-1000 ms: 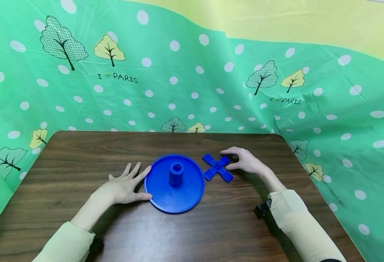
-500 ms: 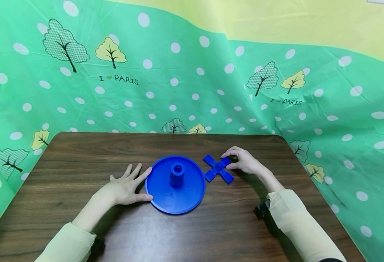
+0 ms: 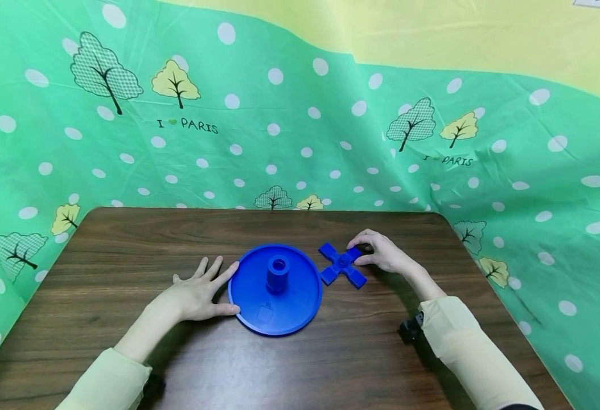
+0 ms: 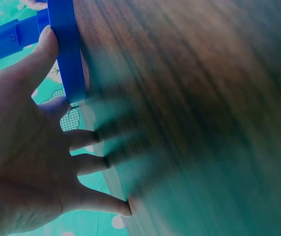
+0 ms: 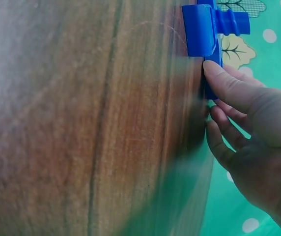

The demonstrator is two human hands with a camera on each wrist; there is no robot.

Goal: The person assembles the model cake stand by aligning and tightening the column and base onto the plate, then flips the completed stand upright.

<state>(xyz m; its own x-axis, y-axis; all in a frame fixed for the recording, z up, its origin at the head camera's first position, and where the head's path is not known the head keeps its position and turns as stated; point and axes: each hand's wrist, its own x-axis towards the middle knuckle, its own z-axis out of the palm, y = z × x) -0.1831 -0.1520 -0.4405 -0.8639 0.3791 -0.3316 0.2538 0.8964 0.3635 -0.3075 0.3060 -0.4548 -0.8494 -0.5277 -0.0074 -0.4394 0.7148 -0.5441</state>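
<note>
A round blue disc [image 3: 290,313] with a raised rim lies on the table, a hollow blue post [image 3: 277,276] standing upright at its centre. My left hand [image 3: 192,299] has its fingers spread, with thumb and index fingertip touching the disc's left rim. Its other fingers rest on the table in the left wrist view. Just right of the disc lies a blue four-armed cross piece [image 3: 353,276] with a small knob in its middle. My right hand [image 3: 382,253] pinches the cross's upper right arm between thumb and fingers. A ridged blue stub [image 5: 234,22] shows beyond it in the right wrist view.
The dark wood-grain table [image 3: 279,376] ends at a back edge below a green and yellow printed cloth [image 3: 310,131]. Small black devices sit at both wrists; the right one [image 3: 409,329] hangs beside the sleeve.
The right hand's fingers have closed onto the cross's arm. The left hand and the disc hold their places; the whole head view has shifted slightly.
</note>
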